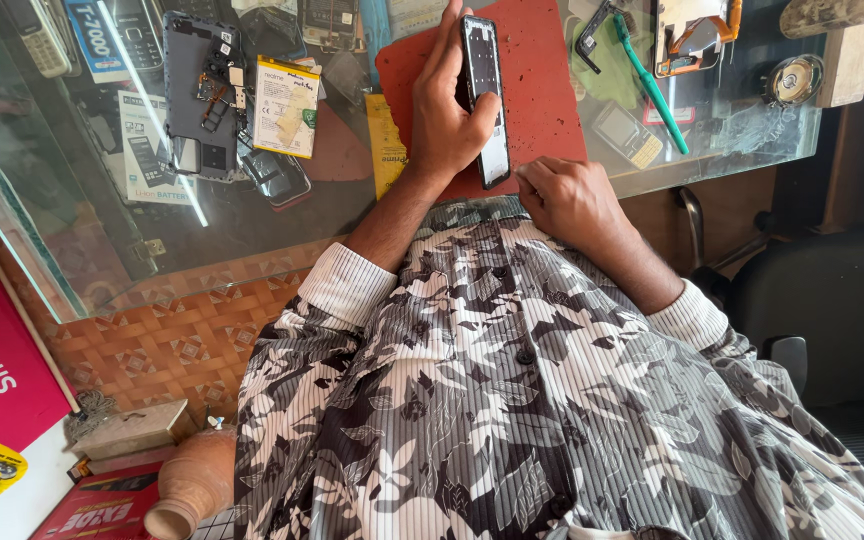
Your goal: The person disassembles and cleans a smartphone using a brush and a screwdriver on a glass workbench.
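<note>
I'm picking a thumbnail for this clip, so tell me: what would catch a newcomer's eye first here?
First, the left hand gripping a slim dark phone upright over the red mat at top centre, with the right hand closed at the phone's lower end. Next, the bold leaf-patterned shirt filling the lower half. To the left on the glass counter lie an opened phone body and a white and yellow battery.

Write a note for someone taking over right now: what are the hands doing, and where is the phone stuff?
Left hand: grips a dark phone on edge over the red mat.
Right hand: curled at the phone's lower end, at the glass counter edge; what it pinches cannot be seen.
Nearby: opened phone body and yellow-white battery to the left, green toothbrush to the right.
Done: one phone lies opened.
Left: the held phone looks unfinished.
</note>
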